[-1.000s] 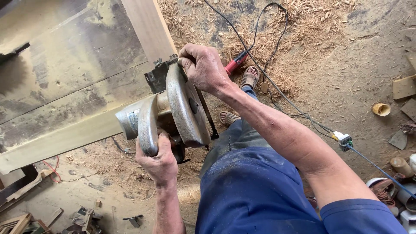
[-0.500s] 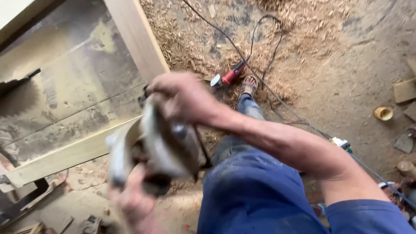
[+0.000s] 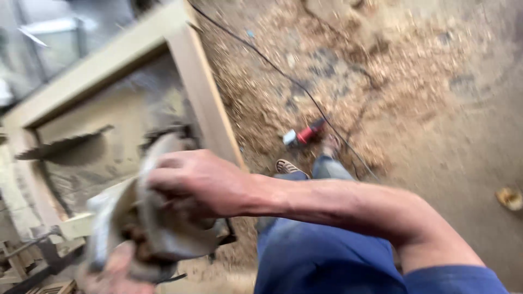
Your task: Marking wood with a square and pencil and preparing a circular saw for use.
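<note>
The floor took up most of the view, dirt-coloured and thick with sawdust and shavings, with a thin black cable running across it. At the left stood a large pale wooden frame, one rail slanting up toward the top and another lying lower left; a dark toothed saw blade showed inside it. The person's blue trousers filled the bottom middle, a sandalled foot showing beyond the knee.

Low at the left, in front of the frame, was the grey metal power tool, a rounded housing badly blurred by motion, held between both hands. The right hand, at the end of a bare arm crossing from the right, was closed over the top of the tool, fingers curled around its upper curve. The left hand lay under the tool at the bottom edge, pressed against its underside; it was too blurred to tell how far its fingers wrapped.

Farther off on the floor lay a small red-handled tool just beside the cable, and a small yellowish cup-like object near the right edge
</note>
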